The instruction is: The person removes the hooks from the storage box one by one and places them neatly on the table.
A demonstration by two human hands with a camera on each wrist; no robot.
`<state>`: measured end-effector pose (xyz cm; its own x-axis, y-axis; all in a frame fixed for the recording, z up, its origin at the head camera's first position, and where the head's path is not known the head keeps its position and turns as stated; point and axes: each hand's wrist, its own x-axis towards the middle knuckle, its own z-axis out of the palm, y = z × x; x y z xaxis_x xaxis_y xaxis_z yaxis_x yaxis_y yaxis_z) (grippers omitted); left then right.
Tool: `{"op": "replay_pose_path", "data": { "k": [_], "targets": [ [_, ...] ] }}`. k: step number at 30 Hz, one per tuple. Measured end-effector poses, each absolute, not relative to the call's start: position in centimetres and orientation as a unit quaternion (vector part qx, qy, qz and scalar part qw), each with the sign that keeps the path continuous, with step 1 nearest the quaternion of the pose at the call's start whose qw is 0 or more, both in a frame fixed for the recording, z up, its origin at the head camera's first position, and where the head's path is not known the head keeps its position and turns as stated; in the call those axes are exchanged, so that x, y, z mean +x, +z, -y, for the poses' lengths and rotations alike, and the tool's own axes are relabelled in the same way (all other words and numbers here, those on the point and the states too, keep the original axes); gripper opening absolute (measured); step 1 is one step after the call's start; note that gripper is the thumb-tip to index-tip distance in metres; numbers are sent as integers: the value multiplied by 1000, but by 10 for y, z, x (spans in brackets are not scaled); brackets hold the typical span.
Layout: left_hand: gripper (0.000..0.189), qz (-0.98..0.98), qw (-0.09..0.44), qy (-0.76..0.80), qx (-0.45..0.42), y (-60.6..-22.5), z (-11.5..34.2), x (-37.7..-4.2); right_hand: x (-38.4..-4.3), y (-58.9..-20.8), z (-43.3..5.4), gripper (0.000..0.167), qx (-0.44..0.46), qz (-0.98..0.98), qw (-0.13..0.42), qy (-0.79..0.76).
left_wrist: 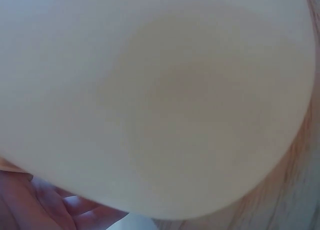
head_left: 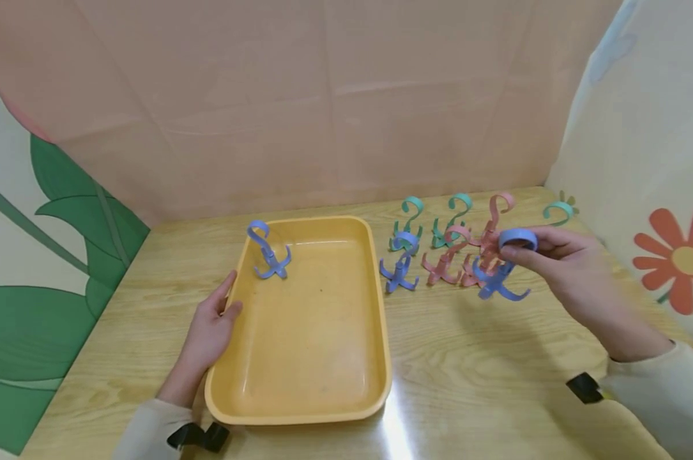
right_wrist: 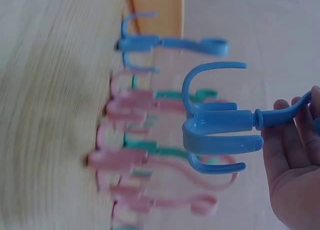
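Note:
My right hand (head_left: 576,275) pinches a blue multi-prong hanging hook (right_wrist: 220,122) by its curved top, raised above the table with its prongs pointing down. My left hand (head_left: 211,329) grips the left rim of a yellow tray (head_left: 300,418), thumb over the edge and fingers outside. Inside the tray, near its far left corner, stands another blue hook (head_left: 273,262). To the tray's right a blue hook (head_left: 400,275) stands on the table beside pink hooks (head_left: 441,268) and green hooks (head_left: 441,236). In the left wrist view, a blurred pale surface hides most of the tray and hand.
The wooden table (head_left: 438,383) runs back to a plain pinkish sheet (head_left: 323,115). A green hook (head_left: 559,211) is partly hidden behind my right hand. Side panels bear green leaves (head_left: 30,319) at left and a red flower (head_left: 688,259) at right.

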<state>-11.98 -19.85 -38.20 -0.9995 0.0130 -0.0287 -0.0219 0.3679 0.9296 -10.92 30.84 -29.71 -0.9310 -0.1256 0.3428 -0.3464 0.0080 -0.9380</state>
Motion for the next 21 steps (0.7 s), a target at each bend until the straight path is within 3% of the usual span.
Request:
{"op": "replay_pose_path", "data": {
  "k": [8,21],
  "targets": [
    [58,-827,8,562,-8,-384,200,-118,-112,-309,-345,24,127,728,96,667],
    [57,-824,6,567,-14,-384,198,-120,-135,-343,-384,26,50,802,74,591]
  ]
}}
